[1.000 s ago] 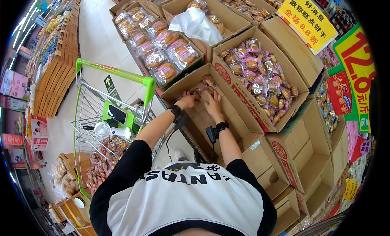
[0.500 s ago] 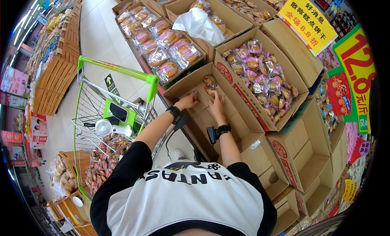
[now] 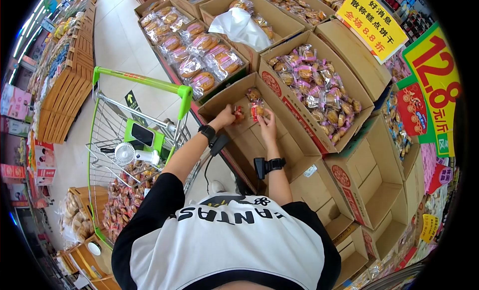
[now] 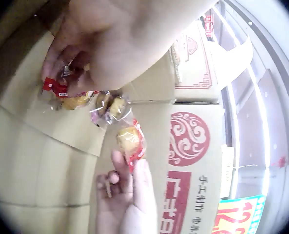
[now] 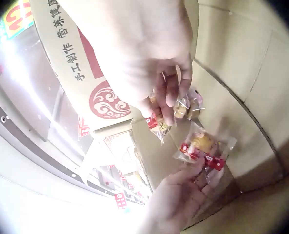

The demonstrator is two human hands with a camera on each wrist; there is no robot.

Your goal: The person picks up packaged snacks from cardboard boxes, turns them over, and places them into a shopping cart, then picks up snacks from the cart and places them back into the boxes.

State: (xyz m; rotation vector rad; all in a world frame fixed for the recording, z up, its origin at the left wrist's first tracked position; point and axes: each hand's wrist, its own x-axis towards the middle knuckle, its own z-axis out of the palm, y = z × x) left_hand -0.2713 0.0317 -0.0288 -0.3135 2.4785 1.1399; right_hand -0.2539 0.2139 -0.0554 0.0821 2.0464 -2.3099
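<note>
Left packet: here it is, a red-banded clear packet (image 3: 238, 113) inside the open carton (image 3: 292, 133), toward its far end.
Left hand: that left hand (image 3: 224, 117) pinches the packet's red end between thumb and fingers.
Right packet: and a second red-and-yellow packet (image 3: 256, 110), also at the carton's far end, just beside the first.
Right hand: the right hand (image 3: 268, 125) has it pinched, thumb against fingertips; whether the packet touches the carton's floor, I can't tell.
Loose packets: small wrapped pastries (image 4: 116, 107) lie in the carton, near its far right corner.
Right of the carton: a heap of pink-wrapped pastries (image 3: 319, 90) in the neighbouring box.
Beyond the carton: flat bagged biscuits (image 3: 203, 83), and farther back a crumpled white plastic bag (image 3: 239, 29).
Left of the carton: a green-handled shopping cart (image 3: 142, 79), carrying a phone (image 3: 142, 134) and a little white fan (image 3: 124, 154).
</note>
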